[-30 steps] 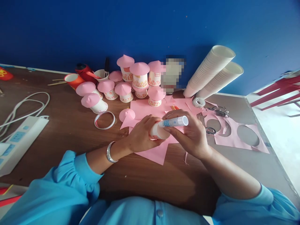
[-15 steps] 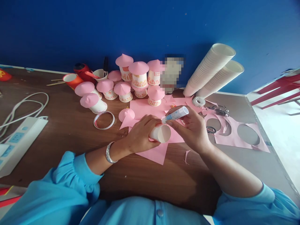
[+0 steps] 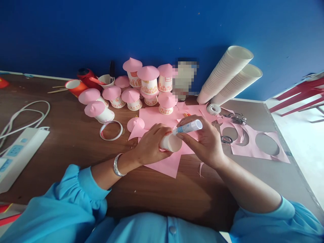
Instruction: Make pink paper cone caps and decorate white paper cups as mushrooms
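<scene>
My left hand (image 3: 152, 143) is wrapped round a small white paper cup (image 3: 174, 143) with red drawing on its side, tilted so its pale round end faces me. In my right hand (image 3: 209, 141) a white and blue glue stick (image 3: 188, 127) is pinched, its tip at the cup's upper edge. Pink paper (image 3: 165, 165) lies on the table beneath both hands. A small pink paper cone (image 3: 135, 124) rests left of them. Behind stand several decorated cups with pink cone tops (image 3: 148, 81).
Two tall stacks of paper cups (image 3: 225, 74) lean on the blue wall. At right lie tape (image 3: 214, 108), scissors (image 3: 226, 139) and cut pink sheets (image 3: 246, 152). A paper ring (image 3: 110, 130) and a white power strip (image 3: 22, 157) lie left.
The glue stick has tipped slightly lower toward level at the cup's edge. The cup has turned and shifted a little in my left hand, and the whole view has drifted slightly.
</scene>
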### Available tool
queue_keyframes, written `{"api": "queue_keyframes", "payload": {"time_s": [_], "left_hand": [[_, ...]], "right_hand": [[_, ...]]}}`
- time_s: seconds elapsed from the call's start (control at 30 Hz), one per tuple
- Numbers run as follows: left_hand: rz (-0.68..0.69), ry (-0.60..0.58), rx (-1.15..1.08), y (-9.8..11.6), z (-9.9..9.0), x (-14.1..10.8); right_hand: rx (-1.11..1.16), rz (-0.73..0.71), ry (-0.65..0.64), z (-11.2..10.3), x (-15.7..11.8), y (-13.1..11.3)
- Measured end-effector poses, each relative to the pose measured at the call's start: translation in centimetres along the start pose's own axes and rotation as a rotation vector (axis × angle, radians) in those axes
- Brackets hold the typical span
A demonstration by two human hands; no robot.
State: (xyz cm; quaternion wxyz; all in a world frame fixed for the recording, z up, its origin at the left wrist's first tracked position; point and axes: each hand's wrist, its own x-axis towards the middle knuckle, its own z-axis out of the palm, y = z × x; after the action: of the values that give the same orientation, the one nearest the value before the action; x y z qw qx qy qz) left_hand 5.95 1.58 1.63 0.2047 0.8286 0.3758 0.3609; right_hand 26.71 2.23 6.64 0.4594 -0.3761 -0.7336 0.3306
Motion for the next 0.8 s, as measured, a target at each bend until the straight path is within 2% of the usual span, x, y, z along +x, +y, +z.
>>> {"api": "queue_keyframes", "payload": {"time_s": [0.43, 0.53, 0.63, 0.8], "left_hand": [[-0.001, 0.045, -0.003, 0.01, -0.19, -0.21], [-0.019, 0.044, 0.016, -0.01, -0.05, -0.19], [-0.033, 0.046, 0.027, -0.03, 0.18, -0.21], [-0.069, 0.067, 0.052, -0.09, 0.44, -0.38]], "right_hand": [[0.055, 0.187, 0.113, -0.08, 0.04, 0.46], [0.082, 0.108, 0.099, -0.03, -0.29, 0.21], [-0.013, 0.002, 0.062, 0.09, -0.50, -0.13], [-0.109, 0.014, 0.080, 0.21, -0.40, -0.14]]}}
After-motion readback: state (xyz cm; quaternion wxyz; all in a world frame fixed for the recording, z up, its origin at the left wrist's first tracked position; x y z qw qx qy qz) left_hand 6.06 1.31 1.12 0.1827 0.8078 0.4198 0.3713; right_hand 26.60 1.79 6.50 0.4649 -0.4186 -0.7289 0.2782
